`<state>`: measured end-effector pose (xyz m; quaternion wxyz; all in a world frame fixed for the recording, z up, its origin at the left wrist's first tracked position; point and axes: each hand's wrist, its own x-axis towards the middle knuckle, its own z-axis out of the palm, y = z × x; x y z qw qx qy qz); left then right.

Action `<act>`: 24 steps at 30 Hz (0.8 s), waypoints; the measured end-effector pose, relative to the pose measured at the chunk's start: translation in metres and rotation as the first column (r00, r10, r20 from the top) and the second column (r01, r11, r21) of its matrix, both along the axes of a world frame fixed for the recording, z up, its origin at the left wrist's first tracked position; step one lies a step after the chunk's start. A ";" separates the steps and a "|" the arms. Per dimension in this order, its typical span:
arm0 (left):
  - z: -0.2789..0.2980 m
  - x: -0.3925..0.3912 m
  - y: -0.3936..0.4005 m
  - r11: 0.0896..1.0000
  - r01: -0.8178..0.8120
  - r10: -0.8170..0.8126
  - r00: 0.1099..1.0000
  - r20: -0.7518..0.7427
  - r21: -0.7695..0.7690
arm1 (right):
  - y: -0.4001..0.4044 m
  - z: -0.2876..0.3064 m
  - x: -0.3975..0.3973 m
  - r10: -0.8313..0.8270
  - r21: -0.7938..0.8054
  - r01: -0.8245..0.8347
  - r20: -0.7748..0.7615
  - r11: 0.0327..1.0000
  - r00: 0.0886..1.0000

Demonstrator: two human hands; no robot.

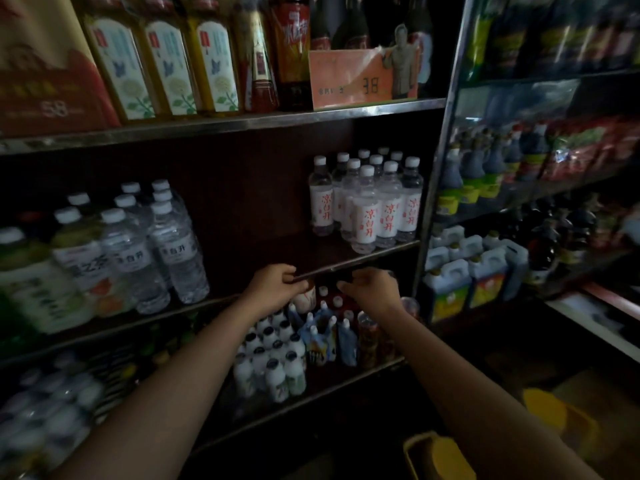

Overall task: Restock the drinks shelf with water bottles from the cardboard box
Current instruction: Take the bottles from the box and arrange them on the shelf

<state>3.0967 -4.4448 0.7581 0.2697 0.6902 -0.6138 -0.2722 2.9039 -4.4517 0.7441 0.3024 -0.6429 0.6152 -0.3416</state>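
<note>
Several small water bottles (367, 206) with white caps and white labels with red characters stand at the right end of the middle shelf (381, 255). Larger clear water bottles (173, 244) stand at its left end, leaving a bare dark gap between the groups. My left hand (273, 285) and my right hand (370, 289) are at the shelf's metal front edge below that gap. Their fingers are curled over the edge, and neither holds a bottle. The cardboard box cannot be made out in the dim light.
Tea bottles (69, 271) crowd the far left. Small white milk bottles (273, 355) and pouches (329, 337) fill the shelf below my hands. An orange price card (346, 77) stands above. Sauce bottles and jugs (478, 271) fill the right rack. A yellow object (440, 455) sits low.
</note>
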 end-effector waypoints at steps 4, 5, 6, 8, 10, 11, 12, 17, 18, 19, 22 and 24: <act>-0.007 -0.018 0.055 0.997 0.047 -0.048 0.999 0.015 0.060 | 0.068 0.000 -0.032 -0.025 -0.002 0.025 -0.022 1.000 0.999; -0.011 -0.024 0.066 0.995 0.062 -0.063 0.998 0.018 0.078 | 0.083 -0.002 -0.042 -0.036 0.006 0.036 -0.026 0.999 0.999; -0.015 -0.031 0.078 0.994 0.076 -0.077 0.997 0.014 0.084 | 0.097 -0.004 -0.052 -0.046 0.004 0.046 -0.028 0.999 0.999; -0.022 -0.049 0.099 0.992 0.101 -0.100 0.995 -0.012 0.082 | 0.118 -0.010 -0.073 -0.058 0.000 0.058 -0.035 0.998 0.998; -0.029 -0.070 0.118 0.985 0.141 -0.137 0.990 -0.044 0.104 | 0.138 -0.016 -0.096 -0.059 0.027 0.062 -0.088 0.998 0.994; -0.034 -0.080 0.127 0.980 0.158 -0.154 0.987 -0.047 0.123 | 0.148 -0.020 -0.107 -0.063 0.043 0.068 -0.105 0.997 0.993; -0.039 -0.090 0.135 0.975 0.173 -0.168 0.985 -0.048 0.139 | 0.157 -0.024 -0.119 -0.066 0.055 0.072 -0.112 0.996 0.992; -0.069 -0.149 0.179 0.957 0.241 -0.234 0.970 -0.062 0.160 | 0.202 -0.056 -0.186 -0.031 0.145 0.048 -0.122 0.988 0.992; -0.077 -0.163 0.189 0.956 0.237 -0.229 0.971 -0.070 0.170 | 0.210 -0.064 -0.201 -0.023 0.163 0.045 -0.130 0.986 0.991; -0.085 -0.178 0.197 0.956 0.226 -0.215 0.973 -0.080 0.186 | 0.218 -0.074 -0.215 -0.020 0.183 0.046 -0.138 0.982 0.990; -0.115 -0.221 0.222 0.947 0.220 -0.198 0.974 -0.112 0.233 | 0.244 -0.106 -0.258 -0.001 0.225 0.041 -0.176 0.974 0.984; -0.141 -0.248 0.239 0.939 0.244 -0.220 0.968 -0.119 0.244 | 0.261 -0.131 -0.284 0.000 0.260 0.050 -0.188 0.964 0.982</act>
